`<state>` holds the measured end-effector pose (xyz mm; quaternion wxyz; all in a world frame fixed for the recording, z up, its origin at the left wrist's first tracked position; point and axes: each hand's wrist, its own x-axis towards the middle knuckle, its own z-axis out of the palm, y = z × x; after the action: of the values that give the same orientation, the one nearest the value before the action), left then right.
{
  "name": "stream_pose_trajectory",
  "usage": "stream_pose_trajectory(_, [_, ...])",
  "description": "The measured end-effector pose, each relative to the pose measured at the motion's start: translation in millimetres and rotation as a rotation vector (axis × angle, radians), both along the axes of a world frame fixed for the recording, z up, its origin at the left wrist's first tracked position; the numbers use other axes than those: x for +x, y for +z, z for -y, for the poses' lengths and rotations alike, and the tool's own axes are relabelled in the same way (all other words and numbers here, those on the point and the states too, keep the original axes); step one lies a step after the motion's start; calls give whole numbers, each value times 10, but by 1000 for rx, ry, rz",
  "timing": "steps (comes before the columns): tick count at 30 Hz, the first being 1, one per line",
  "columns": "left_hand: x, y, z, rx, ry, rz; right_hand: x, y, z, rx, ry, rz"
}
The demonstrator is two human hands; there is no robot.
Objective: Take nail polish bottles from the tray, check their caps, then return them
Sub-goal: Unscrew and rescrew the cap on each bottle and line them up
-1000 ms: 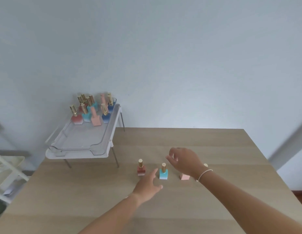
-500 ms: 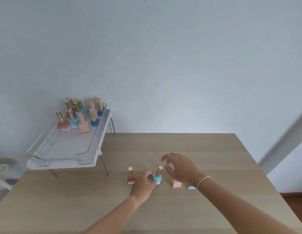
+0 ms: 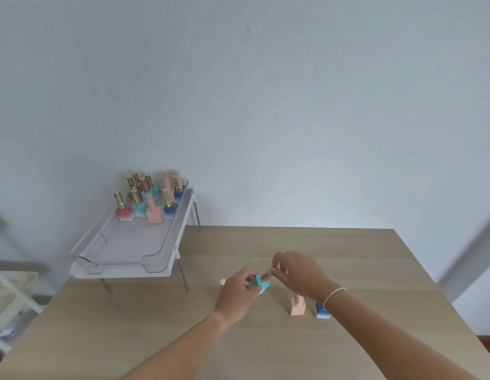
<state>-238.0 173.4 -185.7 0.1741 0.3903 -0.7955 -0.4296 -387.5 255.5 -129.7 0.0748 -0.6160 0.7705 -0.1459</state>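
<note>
Wooden desk [image 3: 265, 338] has the clear tray [image 3: 123, 242] up at 10 o'clock with the other bottles. Left hand [image 3: 238, 293] grips the teal bottle [image 3: 259, 282] tilted above the desk, and right hand [image 3: 298, 275] pinches its gold cap [image 3: 267, 275].

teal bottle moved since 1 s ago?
Yes. The teal bottle stood upright on the table between the red and pink bottle; now it is lifted off, tilted, in the left hand, the right hand on its cap.
</note>
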Motion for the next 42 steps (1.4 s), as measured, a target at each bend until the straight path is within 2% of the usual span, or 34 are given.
stream_pose_trajectory(5, [33, 52, 0, -26, -16, -24, 31, -20, -28, -14, -65, -34])
stream_pose_trajectory(10, [39, 94, 0, -31, -41, -59, 30, -8, -91, -64, -19, -11])
stream_pose_trajectory(17, [26, 83, 17, -64, -49, -47, 13, -7, -61, 10, -81, -30])
stream_pose_trajectory(22, [18, 95, 3, -68, -51, -56, 25, -13, -88, -22, -8, -1])
stream_pose_trajectory(26, [25, 96, 0, -83, -64, -49, 19, -25, -65, 31, -50, -68])
stream_pose_trajectory(42, [66, 63, -9, -48, -75, -36, 33, -77, -91, -13, -3, -47])
